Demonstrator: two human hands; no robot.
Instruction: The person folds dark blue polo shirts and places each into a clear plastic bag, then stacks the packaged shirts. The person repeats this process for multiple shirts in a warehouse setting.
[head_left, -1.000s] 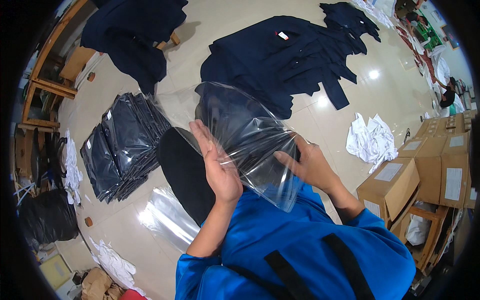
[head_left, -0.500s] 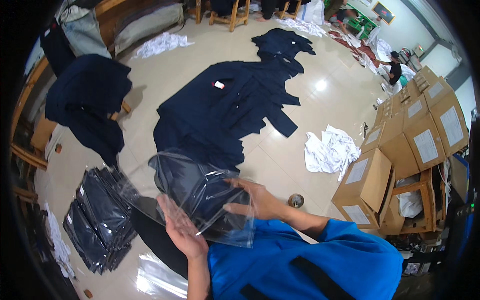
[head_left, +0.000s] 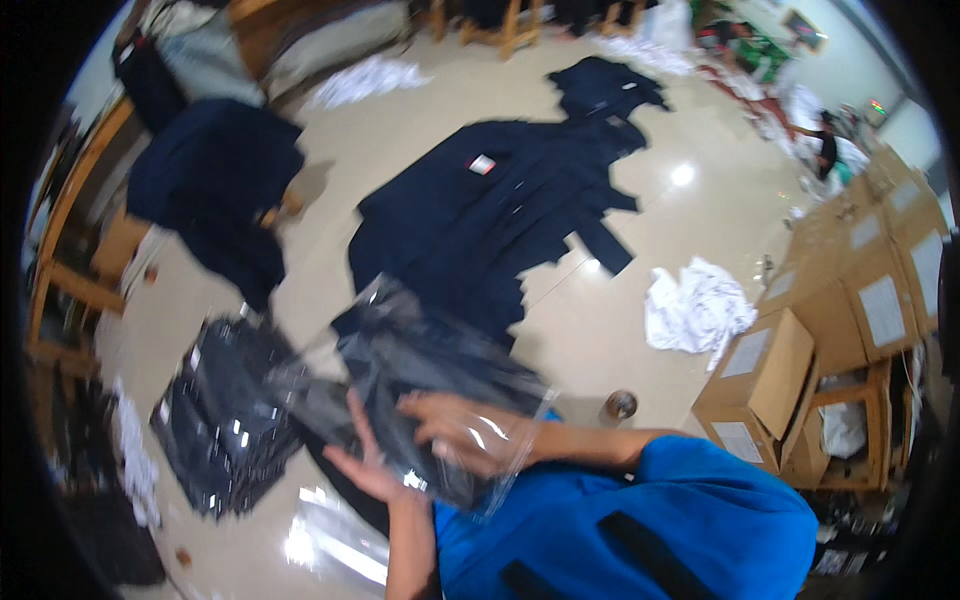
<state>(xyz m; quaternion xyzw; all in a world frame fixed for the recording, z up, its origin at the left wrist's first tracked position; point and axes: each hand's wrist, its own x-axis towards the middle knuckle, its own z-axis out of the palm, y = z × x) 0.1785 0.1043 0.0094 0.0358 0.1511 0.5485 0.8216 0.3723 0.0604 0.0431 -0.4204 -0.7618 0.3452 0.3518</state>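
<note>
While our left hand (head_left: 372, 470) fans out against a clear bag (head_left: 460, 362), our right hand (head_left: 465, 430) shows through its film

As we look from the left rim inward, a wooden frame (head_left: 85, 287) stands at the edge, and a strip of white cloth (head_left: 135, 450) lies below it on the pale tiled floor (head_left: 565, 345). Next comes a heap of dark packs (head_left: 230, 415) in shiny plastic; beyond it, dark draped cloth (head_left: 215, 165) hangs over a support whose wooden leg peeps out. Flat clear plastic (head_left: 340, 545) catches the light near our left forearm.

Our left grip is spread, palm turned up, thumb and fingers apart, with the film touching the fingers. The bag is in front of our body, tilted, a dark folded garment (head_left: 375, 350) inside it. Our right grip is under the film over that garment; through blur and glare, we cannot tell whether it pinches anything.

Past the bag, navy garments (head_left: 490, 205) lie overlapped on the floor, one bearing a red-and-white tag (head_left: 481, 164). Farther right we have a small round object (head_left: 621, 405), a crumpled white bundle (head_left: 698, 308) and stacked cardboard boxes (head_left: 765, 375).
</note>
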